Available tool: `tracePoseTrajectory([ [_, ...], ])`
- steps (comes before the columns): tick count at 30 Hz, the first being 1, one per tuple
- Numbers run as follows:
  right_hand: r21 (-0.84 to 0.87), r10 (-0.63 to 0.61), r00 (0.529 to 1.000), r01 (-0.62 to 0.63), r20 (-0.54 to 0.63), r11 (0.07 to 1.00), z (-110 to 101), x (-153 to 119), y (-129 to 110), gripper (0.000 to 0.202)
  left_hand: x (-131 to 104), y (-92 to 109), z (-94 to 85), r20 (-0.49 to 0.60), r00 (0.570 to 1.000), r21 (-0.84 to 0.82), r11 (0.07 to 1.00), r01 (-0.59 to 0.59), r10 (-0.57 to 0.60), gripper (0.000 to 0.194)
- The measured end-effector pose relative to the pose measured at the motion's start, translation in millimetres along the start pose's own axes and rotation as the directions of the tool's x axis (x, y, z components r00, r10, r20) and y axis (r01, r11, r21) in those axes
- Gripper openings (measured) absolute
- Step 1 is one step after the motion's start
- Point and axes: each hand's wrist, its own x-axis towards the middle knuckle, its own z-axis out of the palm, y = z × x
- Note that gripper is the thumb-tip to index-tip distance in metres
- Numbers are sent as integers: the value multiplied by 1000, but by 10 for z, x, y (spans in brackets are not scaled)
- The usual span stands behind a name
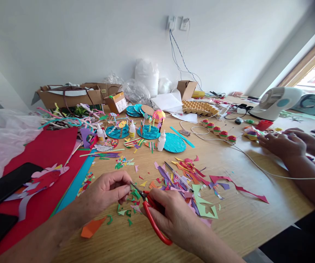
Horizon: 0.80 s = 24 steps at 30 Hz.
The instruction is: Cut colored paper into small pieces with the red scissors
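Note:
My right hand (171,212) is closed around the red handles of a pair of scissors (156,227). The blades point up and left, and their tips reach the fingertips of my left hand (109,190). That left hand is pinched shut; whatever it holds is too small or too hidden to name. Under and around both hands lie small green paper snippets (130,221) and an orange paper piece (92,228). Right of the scissors spreads a heap of purple, pink, red and orange paper scraps (171,179), with a pen (183,179) lying across it and a light green cut sheet (203,204) beside it.
Blue discs (175,142), glue bottles (161,141) and decorated paper fish (134,142) stand further back. Red card sheets (41,153) and a black phone (12,182) lie left. At right, another person's hands (285,146) work near a white fan (276,102); a white cable (252,160) crosses the table.

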Motion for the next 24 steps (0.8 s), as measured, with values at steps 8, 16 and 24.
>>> tracePoseTrajectory([
  [8, 14, 4, 1000, -4, -4, 1000, 12, -6, 27, 22, -26, 27, 15, -61, 998, 3, 1000, 16, -16, 12],
  [16, 392, 20, 983, -92, 184, 915, -3, 0, 66, 29, -24, -1, -35, -69, 997, 42, 999, 28, -26, 15],
  [24, 779, 91, 994, -103, 59, 619, -13, 208, 11, 39, 17, -66, -37, 9, 1000, 133, 991, 10, -11, 10],
])
